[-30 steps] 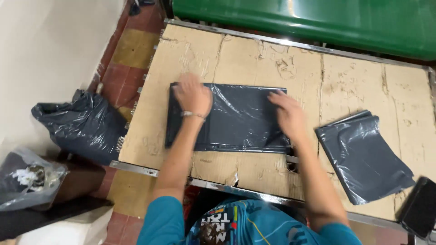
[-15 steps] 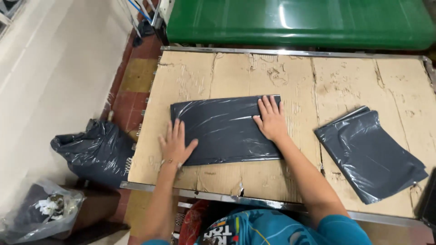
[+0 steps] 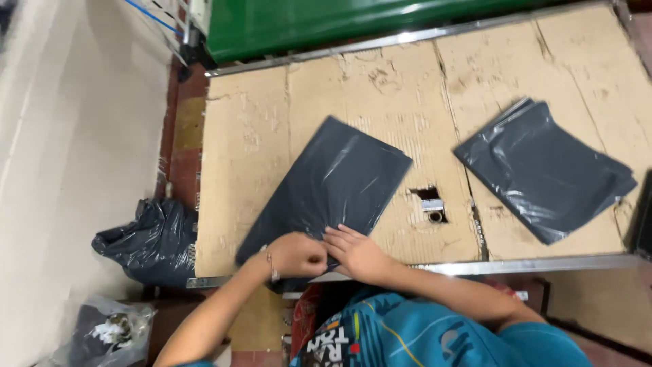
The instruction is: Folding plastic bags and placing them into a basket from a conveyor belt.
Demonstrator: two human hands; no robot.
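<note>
Grey plastic mailer bag [image 3: 331, 187] laid diagonally on cardboard-covered table [image 3: 244, 170]; near edge pinched by left hand [image 3: 295, 255] and right hand [image 3: 356, 251]. Stack of grey bags [image 3: 543, 173] placed well apart at right. Black refuse bag [image 3: 146, 241] seen on floor at left.

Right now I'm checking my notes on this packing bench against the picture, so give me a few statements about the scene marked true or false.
1. Both hands are at the near edge of the dark grey plastic mailer bag. True: the left hand and the right hand sit there side by side.
2. That bag lies square to the table edge. False: it lies at a slant.
3. A stack of grey mailer bags lies to the right, apart from the hands. True.
4. The cardboard table cover is unbroken. False: it has a small hole beside the bag.
5. A black rubbish bag sits on the table. False: it is on the floor, left of the table.
</note>
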